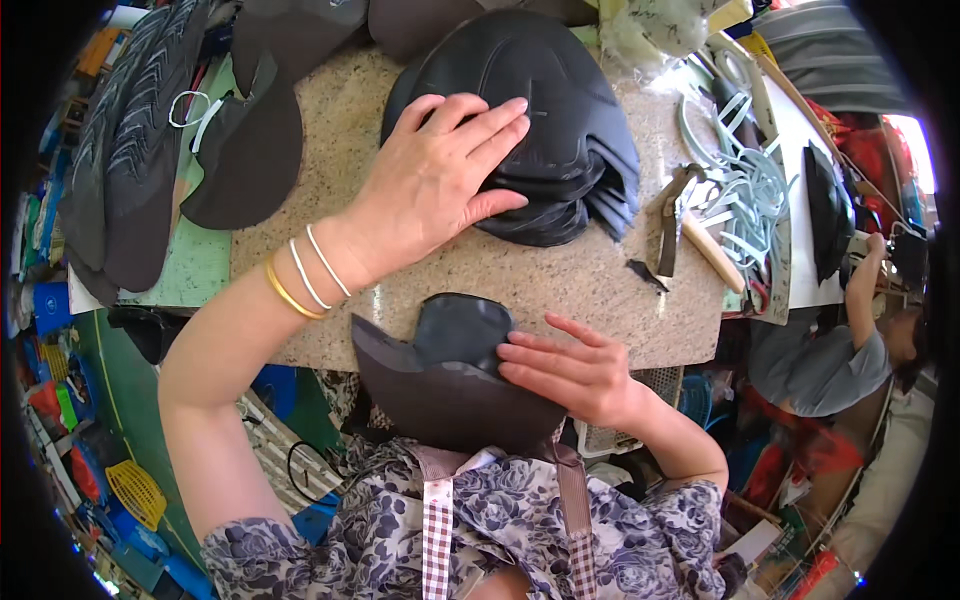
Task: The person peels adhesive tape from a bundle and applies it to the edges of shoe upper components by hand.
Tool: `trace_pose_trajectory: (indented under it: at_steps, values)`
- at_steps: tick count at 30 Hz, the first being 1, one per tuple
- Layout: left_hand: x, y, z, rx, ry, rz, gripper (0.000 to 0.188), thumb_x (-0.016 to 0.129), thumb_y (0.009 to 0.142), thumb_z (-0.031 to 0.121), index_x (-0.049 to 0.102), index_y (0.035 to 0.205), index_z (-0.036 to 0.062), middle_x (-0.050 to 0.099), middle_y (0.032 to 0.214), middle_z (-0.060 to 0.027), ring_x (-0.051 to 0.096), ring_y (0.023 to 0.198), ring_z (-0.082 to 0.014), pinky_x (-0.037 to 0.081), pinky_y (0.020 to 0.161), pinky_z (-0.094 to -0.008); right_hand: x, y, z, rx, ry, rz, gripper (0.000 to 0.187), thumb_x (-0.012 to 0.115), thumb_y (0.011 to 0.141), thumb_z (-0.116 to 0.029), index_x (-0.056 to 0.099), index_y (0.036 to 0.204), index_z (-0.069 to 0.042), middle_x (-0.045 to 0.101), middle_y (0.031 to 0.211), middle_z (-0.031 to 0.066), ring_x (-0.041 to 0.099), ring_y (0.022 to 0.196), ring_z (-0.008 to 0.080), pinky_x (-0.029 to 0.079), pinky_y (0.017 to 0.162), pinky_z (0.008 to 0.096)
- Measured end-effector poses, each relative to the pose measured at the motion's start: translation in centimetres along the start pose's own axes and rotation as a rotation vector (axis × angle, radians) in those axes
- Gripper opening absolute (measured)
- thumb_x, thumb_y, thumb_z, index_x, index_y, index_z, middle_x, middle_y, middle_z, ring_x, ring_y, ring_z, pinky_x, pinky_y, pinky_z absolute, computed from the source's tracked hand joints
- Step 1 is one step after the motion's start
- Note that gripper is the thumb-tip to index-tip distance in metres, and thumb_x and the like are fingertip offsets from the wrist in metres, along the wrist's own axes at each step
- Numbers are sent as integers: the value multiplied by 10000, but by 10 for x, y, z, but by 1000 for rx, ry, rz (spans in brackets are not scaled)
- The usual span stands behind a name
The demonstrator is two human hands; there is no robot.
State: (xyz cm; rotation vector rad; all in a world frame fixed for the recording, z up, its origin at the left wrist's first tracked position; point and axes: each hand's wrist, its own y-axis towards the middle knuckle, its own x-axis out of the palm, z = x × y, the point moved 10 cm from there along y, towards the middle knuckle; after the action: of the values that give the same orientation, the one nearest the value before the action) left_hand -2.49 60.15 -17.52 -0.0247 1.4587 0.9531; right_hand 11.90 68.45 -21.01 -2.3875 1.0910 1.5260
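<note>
My left hand point(435, 175) reaches across the tabletop onto a stack of black leather-like shoe-upper pieces point(560, 90). Its fingers are spread over the top piece, and the thumb lies along the near edge. Closer to me, a dark brown curved piece point(440, 400) overhangs the table's front edge. A smaller black rounded patch point(462, 330) lies against its upper edge. My right hand point(580, 375) rests with outstretched fingers on the right side of these two pieces; its thumb is hidden.
Dark cut pieces point(245, 160) lie at the left, beside stacks of stitched ones point(150, 130). Pale blue strips point(745, 195) fill a tray at the right, near a wooden-handled tool point(710, 250). A clear plastic bag point(650, 40) stands behind. Another person point(830, 360) sits at the right.
</note>
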Motion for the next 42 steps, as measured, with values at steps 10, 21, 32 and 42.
trace_pose_trajectory:
  at_steps: [10, 21, 32, 42]
  values:
    - [23, -8, -15, -375, -167, -302, 325, 736, 757, 157, 637, 1007, -26, 641, 1029, -144, 589, 1010, -303, 492, 880, -381, -91, 48, 163, 861, 622, 503, 281, 699, 866, -202, 636, 970, 51, 666, 775, 84, 645, 617, 125, 534, 559, 235]
    - [-19, -41, -8, -155, -303, -8, 211, 719, 792, 60, 662, 983, -11, 658, 1080, -155, 594, 1099, -341, 486, 916, -391, -68, 43, 189, 967, 711, 505, 320, 722, 843, -227, 628, 972, 51, 673, 773, 97, 638, 598, 112, 529, 529, 223]
    - [-76, -185, -318, -829, 90, -56, 313, 655, 894, 210, 602, 1113, -8, 671, 962, -150, 626, 927, -244, 456, 863, -321, -135, 58, 107, 555, -551, 610, 533, 734, 804, -228, 514, 1269, -87, 642, 1151, 121, 647, 963, 320, 516, 835, 408]
    - [-187, -79, -60, -725, -446, -189, 252, 618, 848, -14, 388, 912, 68, 502, 862, -1, 506, 781, -42, 414, 730, -168, -96, 130, -81, -197, -227, 725, 446, 547, 742, -205, 591, 1081, 82, 593, 1151, 237, 479, 1234, 389, 388, 1037, 532]
